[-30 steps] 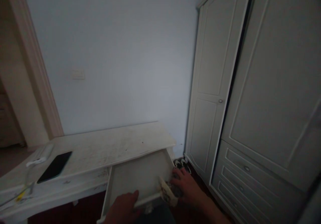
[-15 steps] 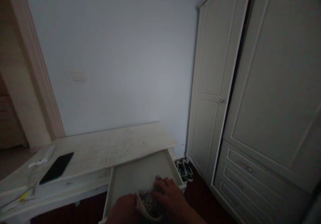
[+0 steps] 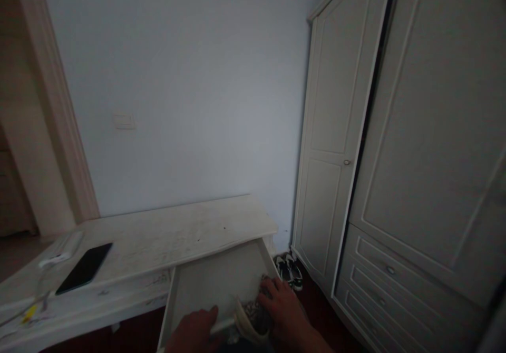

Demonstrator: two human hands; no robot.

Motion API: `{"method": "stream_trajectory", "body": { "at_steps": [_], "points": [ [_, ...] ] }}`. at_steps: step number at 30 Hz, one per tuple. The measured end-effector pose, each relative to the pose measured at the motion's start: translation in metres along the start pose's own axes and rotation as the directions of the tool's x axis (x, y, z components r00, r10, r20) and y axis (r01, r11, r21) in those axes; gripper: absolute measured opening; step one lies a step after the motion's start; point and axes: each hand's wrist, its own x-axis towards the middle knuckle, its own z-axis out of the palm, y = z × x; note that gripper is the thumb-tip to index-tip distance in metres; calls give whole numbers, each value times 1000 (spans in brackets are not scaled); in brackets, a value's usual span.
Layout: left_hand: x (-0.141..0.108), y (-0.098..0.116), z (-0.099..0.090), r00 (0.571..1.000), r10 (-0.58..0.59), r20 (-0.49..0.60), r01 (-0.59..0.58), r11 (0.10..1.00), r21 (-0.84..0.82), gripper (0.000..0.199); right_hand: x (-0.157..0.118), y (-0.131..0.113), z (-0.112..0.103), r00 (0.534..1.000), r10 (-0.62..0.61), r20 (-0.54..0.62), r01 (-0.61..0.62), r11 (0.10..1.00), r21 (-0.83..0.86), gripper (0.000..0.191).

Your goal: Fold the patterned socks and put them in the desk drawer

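A patterned cloth item (image 3: 252, 315) with a pale, stiff-looking rim lies over the near part of a pulled-out white drawer (image 3: 213, 276); its kind is unclear in the dim light. My right hand (image 3: 281, 305) grips its right side, fingers curled over the dark patterned fabric. Left of it, my left hand (image 3: 195, 327) is at the drawer's near edge, apart from the cloth. Its thumb sticks out and nothing shows in it, though its lower fingers are partly hidden.
The drawer belongs to a worn white desk (image 3: 205, 218) against the wall. On the desktop lie a dark phone or tablet (image 3: 85, 267) and a white device with a cable (image 3: 59, 250). Black-and-white shoes (image 3: 288, 271) stand on the floor by a white wardrobe (image 3: 324, 131).
My left hand has let go of the cloth's pale rim and stands apart from it. My right hand has shifted right with the cloth.
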Motion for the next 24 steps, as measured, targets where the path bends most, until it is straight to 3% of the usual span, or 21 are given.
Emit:
{"method": "stream_trajectory", "body": {
  "at_steps": [3, 6, 10, 15, 19, 21, 24],
  "points": [
    [1, 1, -1, 999, 3, -41, -5, 999, -34, 59, 19, -27, 20, 991, -100, -93, 98, 995, -20, 49],
    [0, 4, -6, 999, -35, -31, 33, 997, -65, 39, 31, -47, 37, 953, -171, -250, 158, 985, -71, 32],
    [-2, 4, -7, 998, -67, -18, 65, 995, -81, 37, 29, -45, 41, 904, -227, -363, 203, 974, -102, 31],
    [5, -6, 9, 999, -14, -29, 12, 997, -75, 68, 8, -6, 26, 944, -170, -284, 145, 984, -108, 33],
    [9, -10, 16, 1000, 8, 5, -7, 999, -48, 73, -11, 26, 10, 986, -77, -150, 66, 995, -74, 45],
    [9, -10, 16, 1000, 13, 10, -13, 999, -50, 74, -15, 30, 6, 991, -39, -127, 29, 996, -79, 47],
    [10, -10, 15, 1000, 21, 22, -20, 999, -39, 74, -9, 19, 11, 982, -53, -181, 29, 991, -131, 41]
  ]
}}
